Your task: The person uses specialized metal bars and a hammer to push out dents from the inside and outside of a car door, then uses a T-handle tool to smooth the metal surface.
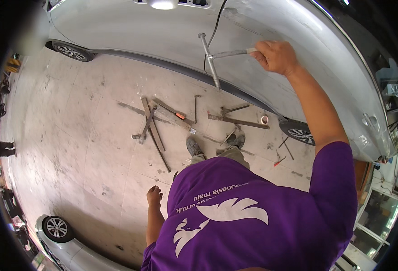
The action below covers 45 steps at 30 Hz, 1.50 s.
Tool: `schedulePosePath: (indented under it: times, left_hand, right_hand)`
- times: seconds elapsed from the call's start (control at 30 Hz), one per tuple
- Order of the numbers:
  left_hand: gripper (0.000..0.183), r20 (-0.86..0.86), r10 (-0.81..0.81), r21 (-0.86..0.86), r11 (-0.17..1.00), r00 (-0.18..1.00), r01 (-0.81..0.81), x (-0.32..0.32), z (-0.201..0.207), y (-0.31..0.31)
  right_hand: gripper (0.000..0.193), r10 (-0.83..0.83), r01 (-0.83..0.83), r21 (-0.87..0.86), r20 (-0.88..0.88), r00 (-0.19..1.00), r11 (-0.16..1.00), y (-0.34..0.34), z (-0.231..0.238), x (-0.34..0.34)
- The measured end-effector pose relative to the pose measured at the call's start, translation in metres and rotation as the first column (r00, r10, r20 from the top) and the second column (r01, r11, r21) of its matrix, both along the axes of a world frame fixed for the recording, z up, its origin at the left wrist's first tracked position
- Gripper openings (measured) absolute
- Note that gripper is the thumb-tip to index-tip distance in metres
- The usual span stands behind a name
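Observation:
My right hand (278,56) is closed around the end of the handle of a body hammer (211,63). The hammer's long, slim metal head reaches across the side of a silver car (154,36), and a dark thin cable (215,27) hangs by it. Whether the head touches the panel, I cannot tell. My left hand (154,197) hangs low beside my body, fingers loosely bent and apart, with nothing visible in it. It is over the floor, away from the car.
On the floor by my shoes lie several metal bars (154,128), a flat bar (239,121), an orange-handled tool (180,116), a tape roll (264,119) and a red-handled thin tool (279,161). Another silver car (84,253) stands at the lower left.

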<state>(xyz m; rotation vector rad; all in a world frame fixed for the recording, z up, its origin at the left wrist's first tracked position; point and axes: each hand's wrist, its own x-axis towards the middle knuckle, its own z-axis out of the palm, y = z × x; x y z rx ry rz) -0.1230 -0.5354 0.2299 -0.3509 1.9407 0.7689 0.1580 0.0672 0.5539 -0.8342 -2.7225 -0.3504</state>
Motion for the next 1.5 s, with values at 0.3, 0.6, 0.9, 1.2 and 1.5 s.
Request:
schedulePosePath:
  times: [0.3,0.6,0.9,1.2,1.5]
  left_hand:
    - [0.029,0.0,0.002,0.043,0.999,1.0,-0.002,-0.013,0.002,0.004]
    - [0.03,-0.001,-0.037,0.022,0.999,0.999,0.037,-0.02,0.0,0.003]
    - [0.029,-0.018,-0.065,0.014,0.998,0.998,0.066,-0.024,0.003,0.01]
    - [0.03,-0.036,-0.098,0.021,0.995,0.995,0.098,-0.024,0.007,0.021]
    - [0.032,-0.024,-0.065,0.015,0.998,0.998,0.066,-0.019,0.007,0.016]
  right_hand:
    - [0.036,-0.008,0.01,0.039,-0.056,0.998,0.999,0.004,0.002,-0.001]
    - [0.034,-0.159,0.16,0.011,-0.025,0.987,0.987,0.011,0.002,-0.006]
    - [0.035,-0.128,0.13,0.054,-0.026,0.991,0.99,0.001,0.0,-0.012]
    - [0.038,-0.063,0.069,0.061,-0.093,0.994,0.996,-0.004,-0.005,-0.023]
    - [0.041,-0.066,0.068,0.034,-0.056,0.996,0.997,-0.004,-0.008,-0.014]
